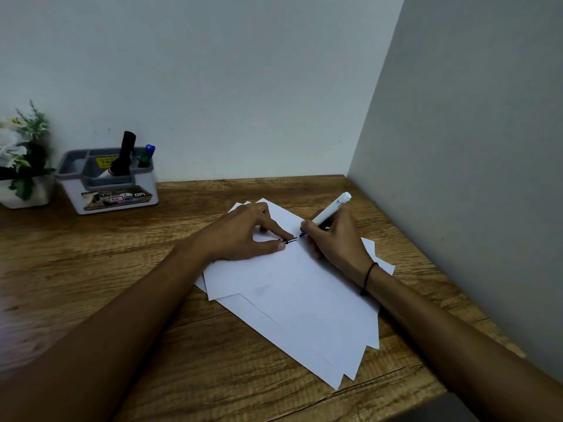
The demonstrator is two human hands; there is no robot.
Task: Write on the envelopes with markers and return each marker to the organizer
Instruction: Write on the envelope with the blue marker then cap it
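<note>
Several white envelopes (298, 303) lie fanned in a loose stack on the wooden desk. My right hand (335, 239) grips a white marker (330, 210) with a blue tip, and the tip touches the top envelope beside a small black scribble (288, 240). My left hand (243, 233) presses flat on the top envelope, its fingers spread just left of the writing. A grey and white organizer (109, 190) stands at the back left and holds a black marker (124, 153), a green one (143, 161) and a blue cap (150, 150).
A white pot of artificial flowers (21, 166) stands left of the organizer. Walls close in behind and along the right side of the wooden desk (213, 376). The desk's front right edge (451, 391) drops off near my right forearm.
</note>
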